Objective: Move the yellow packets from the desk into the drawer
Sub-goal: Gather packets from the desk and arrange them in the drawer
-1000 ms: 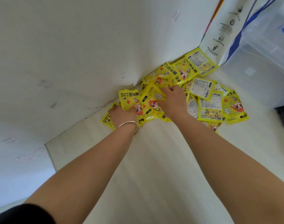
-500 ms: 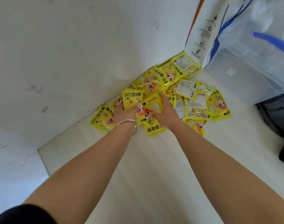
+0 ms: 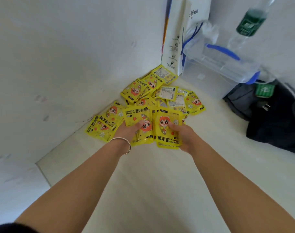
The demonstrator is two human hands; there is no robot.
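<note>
Several yellow hand-warmer packets lie heaped on the pale desk against the white wall. My left hand, with a silver bangle at the wrist, grips a packet with its thumb on the printed face. My right hand holds another yellow packet upright, thumb on its front and fingers hidden behind it. Both held packets are raised above the near edge of the heap. No drawer is in view.
A white paper bag stands in the corner behind the heap. A clear plastic box with blue handles sits to its right, a water bottle above it. A dark bag lies at the right.
Both hands have drawn back toward me from the heap, each now holding a packet with its face up. The view has shifted, showing the box, bottle and dark bag.
</note>
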